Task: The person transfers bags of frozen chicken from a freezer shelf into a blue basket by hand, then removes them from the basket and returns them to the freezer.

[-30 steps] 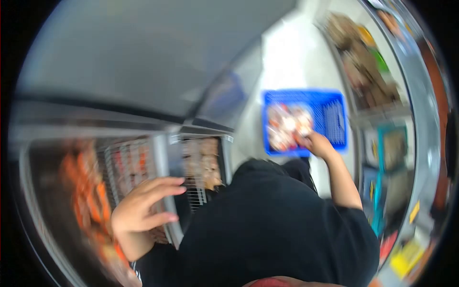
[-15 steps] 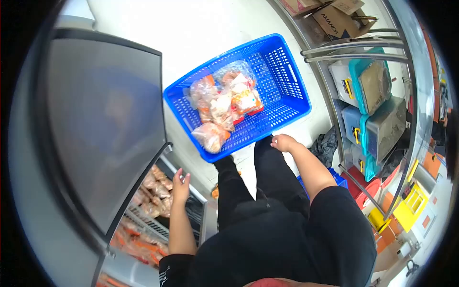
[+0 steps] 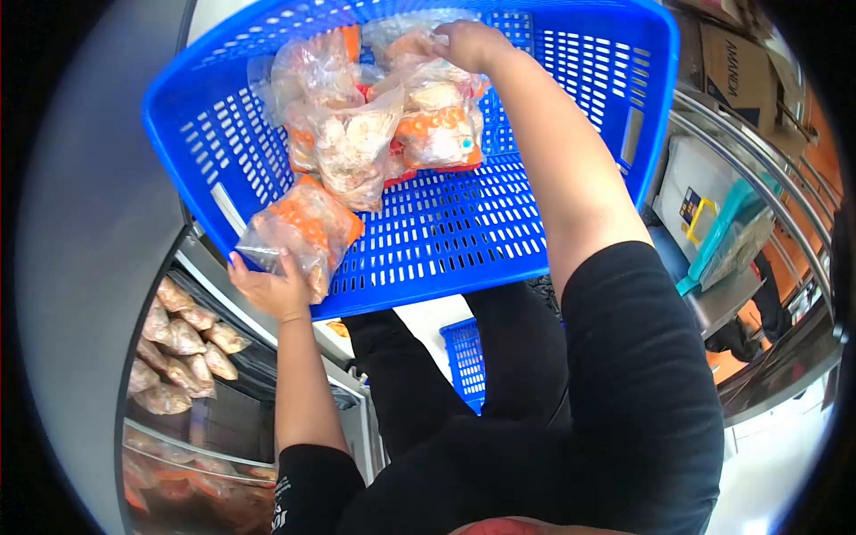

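A large blue basket (image 3: 428, 285) with slotted walls stands in front of me, several clear plastic bags of pale food (image 3: 357, 147) with orange print heaped inside. My left hand (image 3: 272, 287) is at the basket's near left corner, thumb and fingers around the lower end of a food bag (image 3: 308, 223). Deeper in the basket, my right hand (image 3: 473, 46) is closed on the plastic at the top of another bag (image 3: 419, 49). Its fingertips are partly hidden behind the hand. The exact food in the bags cannot be made out.
On my left is an open cabinet with a grey door (image 3: 85, 223), holding several bagged food packs (image 3: 183, 343). A metal rack (image 3: 758, 192) with a lidded bin (image 3: 695, 192) and a cardboard box (image 3: 738, 76) stands right. A smaller blue basket (image 3: 465, 361) shows between my legs.
My view has come closer to the basket. My left hand has moved from beside the cabinet to the near bag; my right has gone from the basket's near rim to a bag deep inside.
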`<state>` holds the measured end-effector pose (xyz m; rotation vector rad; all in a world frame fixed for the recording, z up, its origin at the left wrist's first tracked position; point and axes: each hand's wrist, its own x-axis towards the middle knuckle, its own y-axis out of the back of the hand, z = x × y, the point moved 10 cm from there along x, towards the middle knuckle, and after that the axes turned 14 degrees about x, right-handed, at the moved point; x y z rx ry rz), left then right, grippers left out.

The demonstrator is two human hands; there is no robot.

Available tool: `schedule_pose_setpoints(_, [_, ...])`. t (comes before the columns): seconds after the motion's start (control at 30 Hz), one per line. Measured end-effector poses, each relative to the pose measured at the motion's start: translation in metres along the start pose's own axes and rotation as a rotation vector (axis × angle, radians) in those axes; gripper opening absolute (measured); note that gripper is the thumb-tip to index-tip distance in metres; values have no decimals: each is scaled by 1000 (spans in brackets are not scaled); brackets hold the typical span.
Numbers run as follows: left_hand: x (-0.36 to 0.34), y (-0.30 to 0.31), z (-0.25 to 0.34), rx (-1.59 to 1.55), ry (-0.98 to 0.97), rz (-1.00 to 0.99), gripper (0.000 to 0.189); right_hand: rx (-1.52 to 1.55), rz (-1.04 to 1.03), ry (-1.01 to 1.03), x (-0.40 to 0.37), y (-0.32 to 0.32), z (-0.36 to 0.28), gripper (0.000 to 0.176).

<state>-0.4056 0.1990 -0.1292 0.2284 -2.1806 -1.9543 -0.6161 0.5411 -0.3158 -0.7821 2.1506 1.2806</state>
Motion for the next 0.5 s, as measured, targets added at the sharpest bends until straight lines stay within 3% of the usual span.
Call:
schedule_pose_setpoints(0.03, [-1, -8, -4, 76, 27, -98, 68, -27, -109, -31, 3, -18, -3, 50])
schedule_pose_setpoints(0.07, [-1, -14, -4, 151, 50, -194, 63, -96, -47, 10, 2, -31, -5, 54])
schedule_pose_setpoints(0.17, [-2, -14, -9, 110, 98, -190, 55, -330, 162, 127, -15, -73, -8, 67])
schedule_pose_setpoints(0.27, [-1, -15, -8, 175, 74, -198, 55, -113, -58, 91, -24, -88, -6, 56])
schedule_pose_setpoints(0.33, [0, -15, -7, 205, 59, -214, 53, -255, -193, 139, -40, -109, 0, 49])
schedule_pose_setpoints(0.4, [3, -13, -4, 206, 69, -256, 52, -64, -147, 195, -66, -107, -5, 38])
schedule_pose_setpoints(0.43, [3, -13, -4, 245, 68, -258, 51, 88, -15, 332, -82, -99, -13, 32])
schedule_pose_setpoints(0.5, [4, -14, -6, 193, 46, -310, 51, -24, -27, 334, -99, -81, -24, 35])
